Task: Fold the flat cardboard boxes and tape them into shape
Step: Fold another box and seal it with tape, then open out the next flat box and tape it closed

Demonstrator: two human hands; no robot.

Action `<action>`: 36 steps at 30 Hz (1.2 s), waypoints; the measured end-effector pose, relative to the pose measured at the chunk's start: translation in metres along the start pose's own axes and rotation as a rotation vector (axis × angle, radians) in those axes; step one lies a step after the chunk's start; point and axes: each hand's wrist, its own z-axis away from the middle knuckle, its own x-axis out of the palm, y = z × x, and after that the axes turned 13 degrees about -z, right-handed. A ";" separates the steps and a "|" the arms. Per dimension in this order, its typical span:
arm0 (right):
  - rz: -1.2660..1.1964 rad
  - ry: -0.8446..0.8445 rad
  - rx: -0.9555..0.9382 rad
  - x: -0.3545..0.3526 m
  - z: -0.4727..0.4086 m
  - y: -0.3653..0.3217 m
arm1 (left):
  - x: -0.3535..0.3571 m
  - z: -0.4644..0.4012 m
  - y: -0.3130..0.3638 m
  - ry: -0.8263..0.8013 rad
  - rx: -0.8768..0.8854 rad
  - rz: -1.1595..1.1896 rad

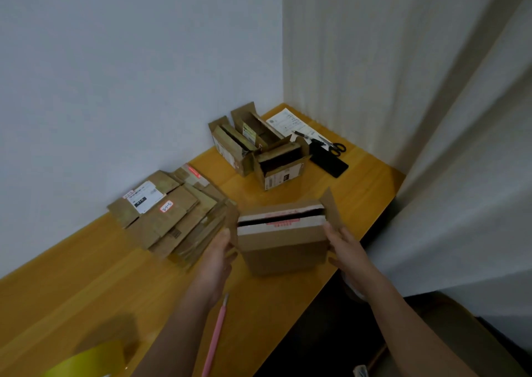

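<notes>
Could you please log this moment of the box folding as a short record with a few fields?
Box in hand: cardboard box, upright, long flaps nearly closed, end flaps out
Left hand: grips its left side
Right hand: grips its right side
Flat stock: stack of flat boxes by the wall
Done: three formed boxes at the far end of the table
Tools: scissors, pink pen

Brown box [283,250]; orange-yellow table [86,284]; pink cutter [214,339]; black scissors [335,146].
</notes>
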 end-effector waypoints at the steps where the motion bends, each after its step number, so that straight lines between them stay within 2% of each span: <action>1: 0.042 0.016 -0.021 0.001 0.000 -0.002 | 0.001 0.000 0.001 0.016 0.020 -0.039; 5: 0.252 0.007 -0.090 0.007 0.000 -0.013 | 0.005 0.002 0.007 0.088 0.135 -0.166; 9: 0.435 -0.033 -0.137 0.018 0.001 -0.025 | -0.005 0.007 0.011 0.162 0.172 -0.156; 12: 0.522 -0.085 -0.183 0.046 0.002 -0.042 | -0.025 0.013 0.026 0.294 0.221 -0.153; 15: 0.635 -0.080 -0.360 0.090 0.002 -0.073 | -0.061 0.017 0.047 0.470 0.262 -0.182; 17: 0.666 -0.095 -0.498 0.122 0.002 -0.093 | -0.089 0.026 0.059 0.589 0.298 -0.113; 21: 0.639 -0.305 -0.590 0.198 -0.007 -0.109 | -0.142 0.052 0.064 0.835 0.284 0.057; 25: 0.685 -0.604 -0.614 0.275 -0.018 -0.096 | -0.184 0.068 0.043 0.961 0.229 0.230; 28: 0.625 -0.842 -0.468 0.321 -0.019 -0.083 | -0.209 0.078 0.013 1.059 0.156 0.421; 30: 0.616 -0.913 -0.367 0.345 -0.026 -0.069 | -0.223 0.083 -0.006 1.099 0.128 0.581; 33: 0.611 -0.783 -0.313 0.368 -0.042 -0.037 | -0.241 0.080 -0.019 1.135 0.123 0.768; 36: 0.595 -0.589 -0.239 0.367 -0.064 0.000 | -0.257 0.063 -0.026 1.098 0.130 0.995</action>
